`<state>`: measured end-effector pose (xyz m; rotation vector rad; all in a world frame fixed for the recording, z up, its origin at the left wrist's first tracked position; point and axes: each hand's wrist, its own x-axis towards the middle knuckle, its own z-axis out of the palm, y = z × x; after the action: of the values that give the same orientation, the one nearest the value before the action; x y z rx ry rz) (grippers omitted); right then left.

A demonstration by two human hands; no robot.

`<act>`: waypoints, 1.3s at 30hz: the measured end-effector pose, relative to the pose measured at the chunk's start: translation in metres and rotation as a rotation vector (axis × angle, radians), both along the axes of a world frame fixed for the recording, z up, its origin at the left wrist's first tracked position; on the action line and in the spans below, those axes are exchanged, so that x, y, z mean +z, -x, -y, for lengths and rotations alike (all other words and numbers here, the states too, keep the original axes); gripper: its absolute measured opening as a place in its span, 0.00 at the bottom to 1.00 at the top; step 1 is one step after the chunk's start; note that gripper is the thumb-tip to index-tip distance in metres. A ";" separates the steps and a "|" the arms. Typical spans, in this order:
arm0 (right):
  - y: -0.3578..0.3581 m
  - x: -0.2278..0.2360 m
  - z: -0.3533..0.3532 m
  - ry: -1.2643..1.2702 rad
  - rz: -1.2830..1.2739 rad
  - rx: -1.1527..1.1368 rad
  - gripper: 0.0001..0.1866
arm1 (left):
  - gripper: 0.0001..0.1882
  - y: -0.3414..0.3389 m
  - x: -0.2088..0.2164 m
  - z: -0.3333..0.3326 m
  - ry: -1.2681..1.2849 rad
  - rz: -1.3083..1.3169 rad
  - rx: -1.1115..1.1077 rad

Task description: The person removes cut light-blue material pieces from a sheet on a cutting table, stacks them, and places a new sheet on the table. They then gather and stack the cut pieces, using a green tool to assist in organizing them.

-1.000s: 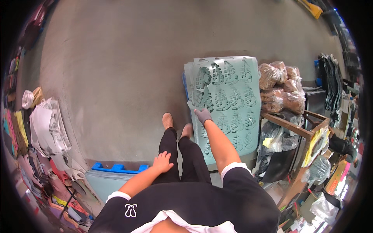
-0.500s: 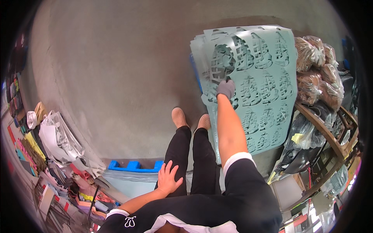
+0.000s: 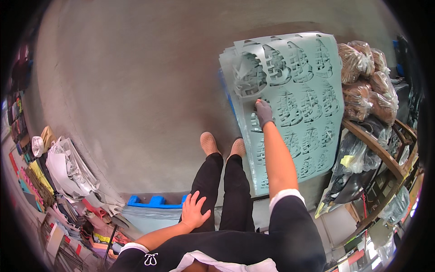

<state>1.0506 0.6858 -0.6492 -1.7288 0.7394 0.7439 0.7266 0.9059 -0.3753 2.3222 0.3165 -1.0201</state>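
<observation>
A stack of pale green sheets [image 3: 317, 122], cut through with rows of oval, slotted patterns, lies on the right side in front of me. My right hand [image 3: 263, 112] wears a dark grey fingerless-looking glove. Its fingers are closed on the top sheet beside a cut-out near the left side. Just beyond them, a ring-shaped strip of that sheet [image 3: 253, 93] bends up around a larger opening. What lies under the fingers is partly hidden. My left hand [image 3: 195, 211] is bare and rests on my thigh, fingers spread, holding nothing.
Clear plastic bags of brown material [image 3: 362, 81] sit right of the stack, above a wooden frame [image 3: 380, 149]. A blue pallet [image 3: 156, 202] shows under wrapped sheets near my left leg. Piles of white scraps [image 3: 68, 167] and coloured pieces line the left wall.
My right hand has drawn a little nearer to me over the sheet. The loose strip of the top sheet has shifted and bent up. My left hand stays on my thigh.
</observation>
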 end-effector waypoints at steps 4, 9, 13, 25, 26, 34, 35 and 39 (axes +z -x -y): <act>-0.001 -0.019 -0.031 0.472 -0.136 0.275 0.18 | 0.29 0.003 0.000 -0.002 0.000 -0.001 0.011; -0.027 0.005 -0.037 0.665 0.409 0.199 0.21 | 0.29 0.004 -0.001 -0.004 0.009 0.021 0.052; -0.091 0.009 -0.070 0.405 0.347 0.292 0.28 | 0.28 0.002 -0.002 -0.008 0.008 0.040 0.081; -0.175 -0.005 -0.158 0.921 -0.128 0.690 0.39 | 0.28 0.000 -0.004 -0.030 0.002 0.028 0.185; -0.175 -0.011 -0.155 0.899 -0.091 0.693 0.38 | 0.28 0.000 -0.004 -0.031 0.007 0.032 0.196; -0.173 -0.047 -0.080 0.575 0.089 0.699 0.31 | 0.28 -0.002 -0.003 -0.033 0.053 0.031 0.233; -0.169 -0.051 -0.074 0.393 0.107 0.570 0.27 | 0.28 -0.002 -0.003 -0.033 0.057 0.032 0.243; -0.153 -0.052 -0.067 -0.261 0.100 0.039 0.16 | 0.28 0.006 -0.003 -0.034 0.056 0.045 0.257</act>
<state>1.2034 0.7528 -0.7013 -1.5349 0.5169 0.7400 0.7207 0.9398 -0.3788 2.1822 0.5454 -0.8379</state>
